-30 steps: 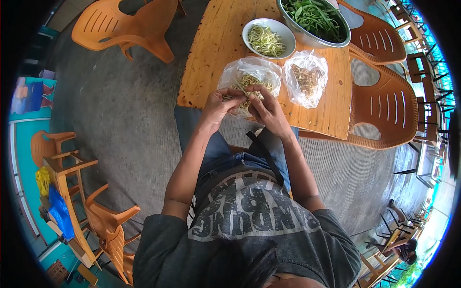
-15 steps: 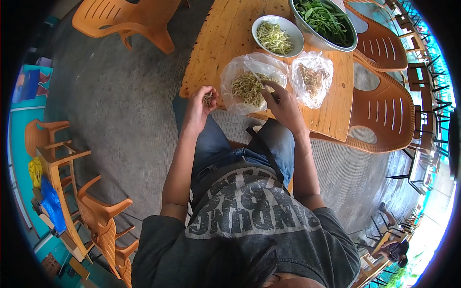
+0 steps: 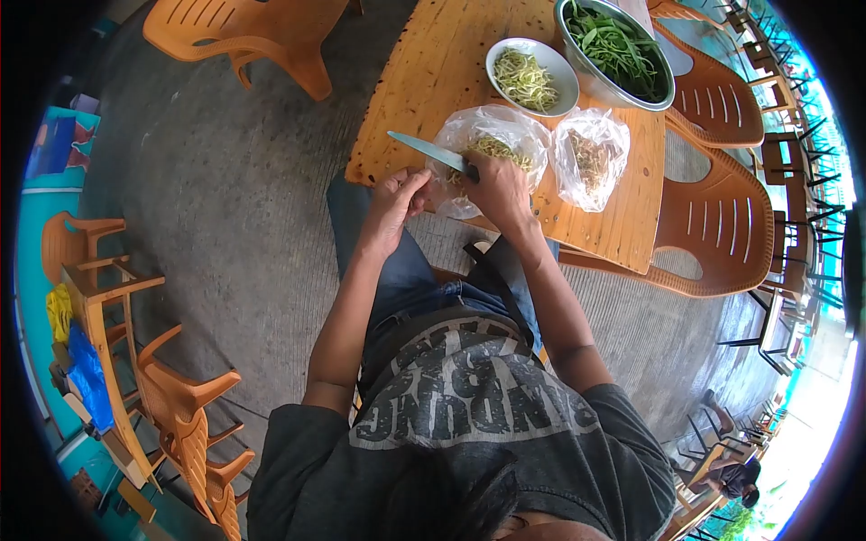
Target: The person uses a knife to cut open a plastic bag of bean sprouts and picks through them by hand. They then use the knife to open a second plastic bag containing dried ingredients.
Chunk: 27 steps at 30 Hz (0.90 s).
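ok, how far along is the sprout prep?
Done: a batch of sprouts sits in the white bowl. In hand: right hand grips a knife, left hand pinches something small by the open bag. Left: that bag holds plenty more sprouts.

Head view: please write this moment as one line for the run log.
right hand: grips knife, blade over wooden table | left hand: close beside, fingers curled, contents unclear | sprouts bag: just beyond hands
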Available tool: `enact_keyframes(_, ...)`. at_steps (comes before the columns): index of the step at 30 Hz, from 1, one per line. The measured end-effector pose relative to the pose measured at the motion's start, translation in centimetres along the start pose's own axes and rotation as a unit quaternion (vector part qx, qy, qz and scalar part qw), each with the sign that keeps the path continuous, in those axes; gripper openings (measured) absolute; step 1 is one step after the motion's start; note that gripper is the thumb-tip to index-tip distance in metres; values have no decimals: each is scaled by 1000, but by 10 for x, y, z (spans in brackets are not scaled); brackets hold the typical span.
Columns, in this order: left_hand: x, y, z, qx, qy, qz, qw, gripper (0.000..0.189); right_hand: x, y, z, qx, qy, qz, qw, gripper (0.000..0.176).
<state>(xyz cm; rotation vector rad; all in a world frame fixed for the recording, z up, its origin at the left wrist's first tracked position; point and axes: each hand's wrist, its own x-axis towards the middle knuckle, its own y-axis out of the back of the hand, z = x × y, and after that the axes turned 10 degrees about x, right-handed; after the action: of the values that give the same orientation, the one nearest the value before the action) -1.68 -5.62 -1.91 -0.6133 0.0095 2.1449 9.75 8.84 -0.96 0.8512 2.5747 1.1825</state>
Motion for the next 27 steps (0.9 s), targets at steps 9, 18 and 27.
enact_keyframes(9,0,-12,13,-17,-23,-17,999,19,-6,24,8,488,-157,-1,859,20)
enact_keyframes(18,13,-53,21,-109,2,-117,987,22,-21,33,5,783,-221,-68,577,14)
enact_keyframes(27,20,-53,14,-86,-1,-124,989,14,-26,39,1,693,-212,-31,688,41)
